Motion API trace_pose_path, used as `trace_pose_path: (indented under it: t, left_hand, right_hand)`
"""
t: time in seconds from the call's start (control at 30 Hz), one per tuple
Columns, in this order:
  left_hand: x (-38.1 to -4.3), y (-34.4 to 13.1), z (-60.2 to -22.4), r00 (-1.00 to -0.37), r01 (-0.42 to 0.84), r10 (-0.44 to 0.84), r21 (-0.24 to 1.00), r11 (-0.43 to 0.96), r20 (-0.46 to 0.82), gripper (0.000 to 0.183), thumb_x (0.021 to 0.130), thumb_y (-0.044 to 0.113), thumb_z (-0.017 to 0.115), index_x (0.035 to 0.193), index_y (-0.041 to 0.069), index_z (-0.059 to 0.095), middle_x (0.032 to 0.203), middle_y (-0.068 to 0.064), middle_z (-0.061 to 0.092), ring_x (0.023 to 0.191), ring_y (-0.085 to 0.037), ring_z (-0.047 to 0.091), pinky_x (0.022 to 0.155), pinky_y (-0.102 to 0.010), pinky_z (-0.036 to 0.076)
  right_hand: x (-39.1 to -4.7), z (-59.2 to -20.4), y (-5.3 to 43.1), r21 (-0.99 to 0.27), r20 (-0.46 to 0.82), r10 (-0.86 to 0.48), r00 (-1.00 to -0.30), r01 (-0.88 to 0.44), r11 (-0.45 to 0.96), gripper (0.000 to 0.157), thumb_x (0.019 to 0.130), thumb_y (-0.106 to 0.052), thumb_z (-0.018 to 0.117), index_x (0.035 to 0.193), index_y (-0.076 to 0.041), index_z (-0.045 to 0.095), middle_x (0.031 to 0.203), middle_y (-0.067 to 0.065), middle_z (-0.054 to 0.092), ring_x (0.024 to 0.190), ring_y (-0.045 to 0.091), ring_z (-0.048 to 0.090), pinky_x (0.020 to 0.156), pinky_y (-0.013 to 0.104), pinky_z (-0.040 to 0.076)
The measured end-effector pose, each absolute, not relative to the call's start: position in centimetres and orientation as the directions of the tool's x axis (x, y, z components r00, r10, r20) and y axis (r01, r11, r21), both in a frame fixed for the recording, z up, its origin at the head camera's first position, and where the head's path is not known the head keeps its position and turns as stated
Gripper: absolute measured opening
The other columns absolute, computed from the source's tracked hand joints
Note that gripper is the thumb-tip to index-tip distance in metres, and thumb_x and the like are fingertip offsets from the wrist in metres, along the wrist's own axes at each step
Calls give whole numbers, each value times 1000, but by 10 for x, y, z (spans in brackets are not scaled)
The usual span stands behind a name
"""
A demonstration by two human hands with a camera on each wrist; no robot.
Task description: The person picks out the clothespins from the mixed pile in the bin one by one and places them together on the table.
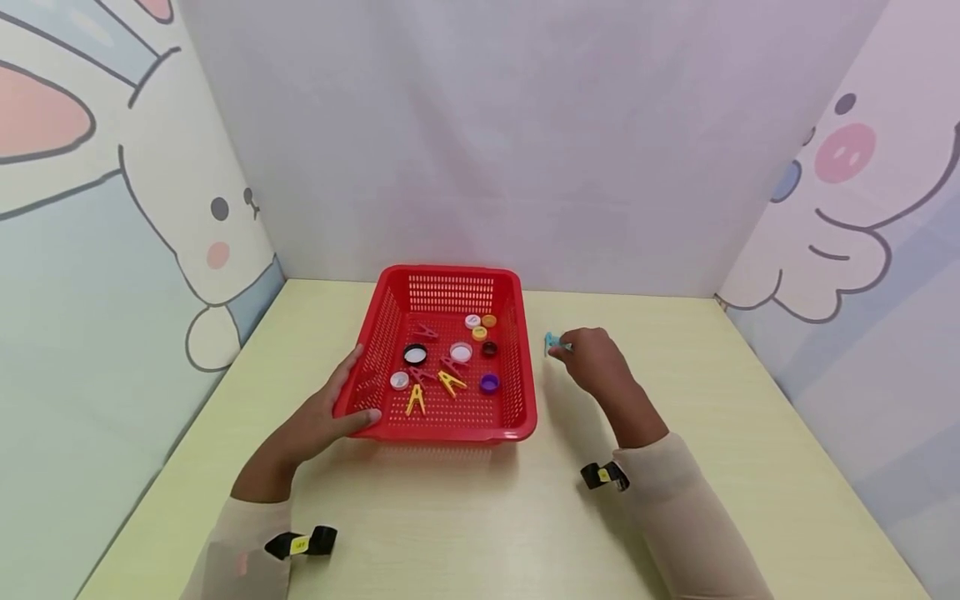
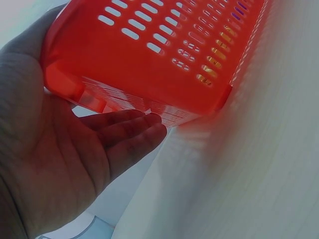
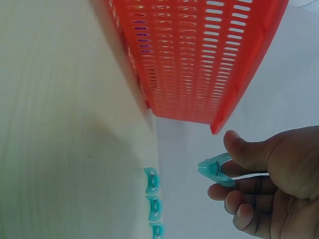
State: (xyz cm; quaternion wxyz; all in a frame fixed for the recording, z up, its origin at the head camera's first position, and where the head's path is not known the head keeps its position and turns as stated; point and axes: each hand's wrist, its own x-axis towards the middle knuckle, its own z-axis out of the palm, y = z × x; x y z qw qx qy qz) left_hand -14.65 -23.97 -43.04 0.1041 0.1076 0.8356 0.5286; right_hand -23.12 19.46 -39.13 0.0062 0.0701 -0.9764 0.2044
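Note:
My left hand point(image 1: 318, 421) grips the front left corner of a red plastic basket point(image 1: 450, 434). The thumb lies over the rim, and the fingers point(image 2: 132, 144) stretch along the outside wall. To the right of the basket, my right hand point(image 1: 600, 362) pinches a teal clothespin point(image 3: 205, 167) between thumb and fingertips. In the right wrist view, several more teal clothespins point(image 3: 155, 208) lie in a row on the table below that hand. Inside the basket are yellow clothespins point(image 1: 452, 383), dark pink clothespins point(image 1: 454, 367) and several bottle caps, among them a purple cap point(image 1: 490, 383).
The basket stands on a pale wood-grain table point(image 1: 450, 533). A plain whitish wall point(image 1: 480, 167) closes off the back. Side panels carry a cartoon rabbit point(image 1: 187, 225) on the left and a cartoon pig point(image 1: 840, 192) on the right.

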Motion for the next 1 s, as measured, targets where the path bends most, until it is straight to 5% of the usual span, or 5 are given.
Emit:
trace_pose_path:
  t: [0.37, 1.0]
  left_hand:
    - [-145, -241, -431, -956, 63, 288, 909, 413, -64, 120, 92, 24, 85, 177, 31, 0, 167, -25, 36, 148, -51, 45, 91, -48, 69]
    - [-146, -240, -431, -956, 63, 286, 903, 425, -68, 120, 92, 26, 84, 177, 32, -1, 166, -25, 37, 148, -51, 45, 92, -47, 69]
  right_hand:
    - [-237, -408, 193, -282, -77, -109, -991, -83, 956, 32, 103, -31, 77, 120, -4, 83, 119, 15, 81, 91, 25, 71, 70, 36, 59]
    - [-247, -430, 195, -280, -47, -178, -983, -159, 947, 26, 100, -32, 81, 109, -8, 86, 108, 11, 83, 95, 27, 71, 72, 37, 58]
